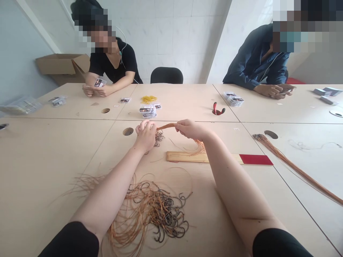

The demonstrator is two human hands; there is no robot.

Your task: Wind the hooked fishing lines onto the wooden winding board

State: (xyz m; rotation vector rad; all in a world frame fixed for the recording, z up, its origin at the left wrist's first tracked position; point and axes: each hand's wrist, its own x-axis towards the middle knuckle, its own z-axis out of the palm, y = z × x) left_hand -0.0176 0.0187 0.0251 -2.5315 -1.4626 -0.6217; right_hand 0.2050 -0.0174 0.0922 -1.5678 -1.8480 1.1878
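My left hand (pixel 146 136) and my right hand (pixel 189 129) grip a bundle of orange fishing lines (pixel 166 126), stretched between them above the table. Dark fish hooks (pixel 159 138) hang below the left hand, at that end of the bundle. Loose line ends (pixel 198 142) trail under the right hand. Beneath my right forearm lies a flat pale stick with a red end (pixel 255 159). Closer to me, a tangled pile of fish hooks (pixel 170 212) on orange lines (pixel 128 221) rests between my forearms.
A long tied bundle of hooked lines (pixel 292 162) lies at right. Across the table are stacked small plastic boxes (pixel 148 110), yellow pieces (pixel 149 99), red-handled pliers (pixel 215 108) in a table hole, and more boxes (pixel 234 99). Two people sit opposite, each with something in their hands.
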